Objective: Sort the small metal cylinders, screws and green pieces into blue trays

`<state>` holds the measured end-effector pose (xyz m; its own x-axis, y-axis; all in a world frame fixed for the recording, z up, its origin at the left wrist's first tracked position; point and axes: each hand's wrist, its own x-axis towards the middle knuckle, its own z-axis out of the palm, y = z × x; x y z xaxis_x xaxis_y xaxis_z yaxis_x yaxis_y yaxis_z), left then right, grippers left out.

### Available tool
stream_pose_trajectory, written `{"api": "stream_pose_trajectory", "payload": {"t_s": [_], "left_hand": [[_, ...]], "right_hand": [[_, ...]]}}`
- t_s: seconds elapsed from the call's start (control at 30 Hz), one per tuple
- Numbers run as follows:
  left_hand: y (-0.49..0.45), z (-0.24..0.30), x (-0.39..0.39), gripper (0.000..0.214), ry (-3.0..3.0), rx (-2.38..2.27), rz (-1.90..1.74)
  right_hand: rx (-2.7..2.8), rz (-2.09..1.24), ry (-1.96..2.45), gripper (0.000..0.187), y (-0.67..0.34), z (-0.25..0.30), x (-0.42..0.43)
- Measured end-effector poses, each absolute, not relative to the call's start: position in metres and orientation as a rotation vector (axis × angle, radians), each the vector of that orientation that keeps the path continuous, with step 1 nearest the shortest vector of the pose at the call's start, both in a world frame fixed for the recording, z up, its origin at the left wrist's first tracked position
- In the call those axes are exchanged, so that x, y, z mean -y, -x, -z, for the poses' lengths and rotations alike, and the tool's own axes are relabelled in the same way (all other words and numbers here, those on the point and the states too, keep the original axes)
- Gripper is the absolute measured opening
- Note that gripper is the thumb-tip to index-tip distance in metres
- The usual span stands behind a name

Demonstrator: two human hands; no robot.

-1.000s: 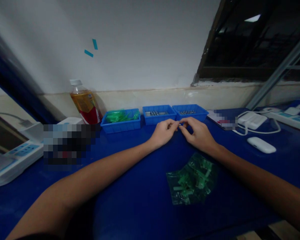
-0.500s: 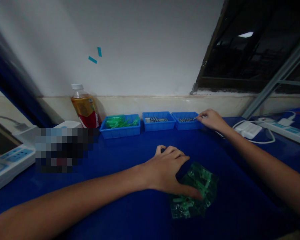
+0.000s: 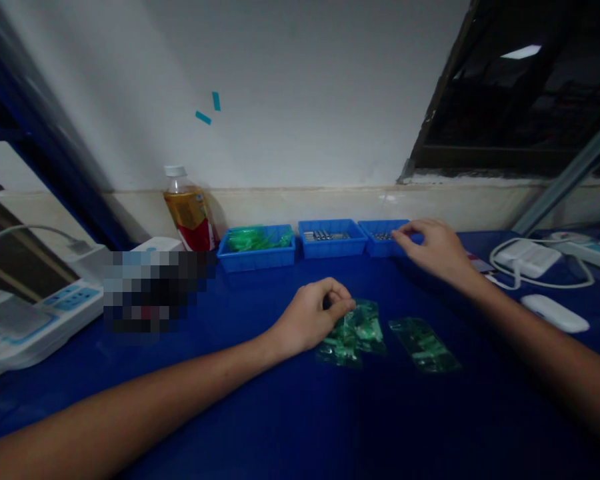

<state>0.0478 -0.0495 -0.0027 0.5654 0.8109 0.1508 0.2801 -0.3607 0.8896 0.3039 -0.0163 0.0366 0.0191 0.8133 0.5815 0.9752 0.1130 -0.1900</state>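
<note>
Left hand (image 3: 313,315) pinches translucent green plastic bags (image 3: 353,339). Right hand (image 3: 434,250), fingers curled near the thumb, hovers by a rectangular blue plastic bin (image 3: 379,249); any grip, I cannot tell

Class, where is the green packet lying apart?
In the head view, the lone green packet lies on the blue table, right of centre: right of the packet cluster at the left hand, below the right hand in frame.

Head camera looks forward, down over blue table (image 3: 270,427) toward wall (image 3: 320,100).
</note>
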Motion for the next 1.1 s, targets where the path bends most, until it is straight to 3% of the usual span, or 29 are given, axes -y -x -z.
{"api": "stream_pose_trajectory", "payload": {"t_s": [0.23,0.43,0.7,0.9,1.0,1.1], "left_hand": [[-0.048,0.006,0.050,0.013,-1.512,-0.858,-1.247],[-0.046,0.006,0.062,0.010,-1.784,-0.695,-1.274],[-0.045,0.007,0.056,0.007,-1.756,-0.721,-1.368],[-0.048,0.008,0.054,0.006,-1.715,-0.566,-1.321],[-0.049,0.006,0.057,0.007,-1.810,-0.507,-1.256],[-0.048,0.004,0.057,0.009,-1.875,-0.531,-1.189]], "right_hand": [[1.847,-0.553,1.528,0.036,-0.217,-0.030,0.091],[1.505,-1.082,1.296,0.044,-0.209,-0.025,0.086],[1.467,-1.077,1.308,0.047,-0.215,-0.027,0.087],[1.127,-1.320,1.229,0.041,-0.215,-0.025,0.084],[1.076,-1.206,1.158,0.027,-0.215,-0.023,0.079],[1.123,-1.023,1.163,0.041,-0.218,-0.018,0.075]]}}
